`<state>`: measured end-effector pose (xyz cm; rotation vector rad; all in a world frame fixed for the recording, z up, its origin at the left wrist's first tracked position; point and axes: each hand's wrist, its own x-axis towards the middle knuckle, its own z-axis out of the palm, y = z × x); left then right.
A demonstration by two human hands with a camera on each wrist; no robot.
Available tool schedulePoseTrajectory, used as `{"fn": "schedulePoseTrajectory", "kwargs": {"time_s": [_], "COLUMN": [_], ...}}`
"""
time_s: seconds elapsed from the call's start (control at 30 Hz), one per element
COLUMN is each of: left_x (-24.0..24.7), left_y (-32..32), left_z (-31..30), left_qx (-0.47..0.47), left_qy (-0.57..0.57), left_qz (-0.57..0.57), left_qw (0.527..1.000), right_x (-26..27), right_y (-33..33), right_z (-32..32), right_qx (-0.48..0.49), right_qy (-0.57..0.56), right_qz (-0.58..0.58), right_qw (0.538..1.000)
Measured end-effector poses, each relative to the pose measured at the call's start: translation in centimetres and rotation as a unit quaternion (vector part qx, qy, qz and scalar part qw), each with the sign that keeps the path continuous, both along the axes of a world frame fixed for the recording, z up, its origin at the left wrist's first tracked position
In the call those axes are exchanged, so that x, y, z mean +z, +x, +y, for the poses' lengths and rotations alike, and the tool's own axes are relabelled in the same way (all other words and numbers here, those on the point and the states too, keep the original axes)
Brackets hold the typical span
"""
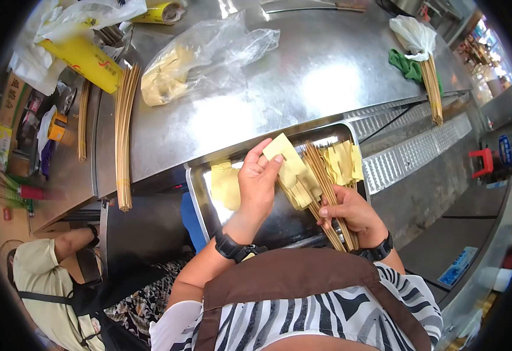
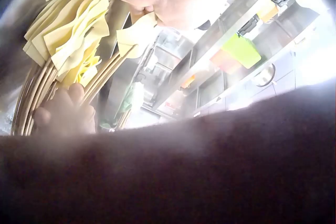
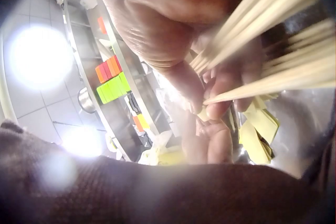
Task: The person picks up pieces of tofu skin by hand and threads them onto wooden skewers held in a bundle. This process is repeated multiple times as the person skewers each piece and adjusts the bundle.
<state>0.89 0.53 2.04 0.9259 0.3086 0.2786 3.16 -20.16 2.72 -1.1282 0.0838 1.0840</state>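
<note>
My left hand (image 1: 259,182) pinches a thin yellow tofu-skin sheet (image 1: 280,151) between thumb and fingers. Beside it, my right hand (image 1: 352,209) grips several bamboo skewers (image 1: 320,167), thumb across them; they run between its fingers in the right wrist view (image 3: 283,79). Folded sheets (image 2: 73,32) are threaded on skewers just above the right hand in the left wrist view. Both hands are over a metal tray (image 1: 194,196). Inside it, a pile of sheets (image 1: 225,186) lies at the left and more folded sheets (image 1: 345,164) at the right.
Beyond the tray is a steel worktop (image 1: 221,117) with a clear plastic bag (image 1: 168,73) of yellow sheets. A skewer bundle (image 1: 125,134) lies left, another bundle (image 1: 431,88) with a white bag far right. Another person (image 1: 45,269) is at the lower left.
</note>
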Motion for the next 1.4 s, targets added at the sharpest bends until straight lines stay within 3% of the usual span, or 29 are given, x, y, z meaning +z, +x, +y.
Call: {"fn": "schedulePoseTrajectory", "kwargs": {"time_s": [0.4, 0.6, 0.7, 1.1, 1.33, 1.4], "left_x": [-0.7, -0.5, -0.4, -1.0, -1.9, -1.8], "left_y": [-0.6, -1.2, -1.6, -3.0, -2.4, -2.1], "left_z": [0.4, 0.1, 0.1, -0.8, -0.8, -1.1], "left_qx": [-0.085, -0.117, -0.190, -0.242, -0.231, -0.217], "left_qy": [0.083, 0.001, 0.005, 0.041, 0.003, 0.024], "left_qz": [0.046, 0.023, 0.042, 0.052, 0.094, 0.123], "left_qw": [0.992, 0.993, 0.981, 0.968, 0.968, 0.968], "right_x": [-0.3, -0.2, -0.4, -0.4, -0.4, 0.2], "right_y": [0.0, -0.1, -0.1, -0.2, -0.6, -0.7], "right_z": [-0.3, -0.4, -0.4, -0.2, -0.2, 0.1], "right_qx": [-0.006, 0.003, 0.000, -0.007, -0.005, -0.035], "right_qy": [0.006, 0.027, 0.025, 0.016, 0.018, -0.033], "right_qz": [-0.016, -0.026, -0.023, -0.021, -0.036, -0.057], "right_qw": [1.000, 0.999, 0.999, 1.000, 0.999, 0.997]}}
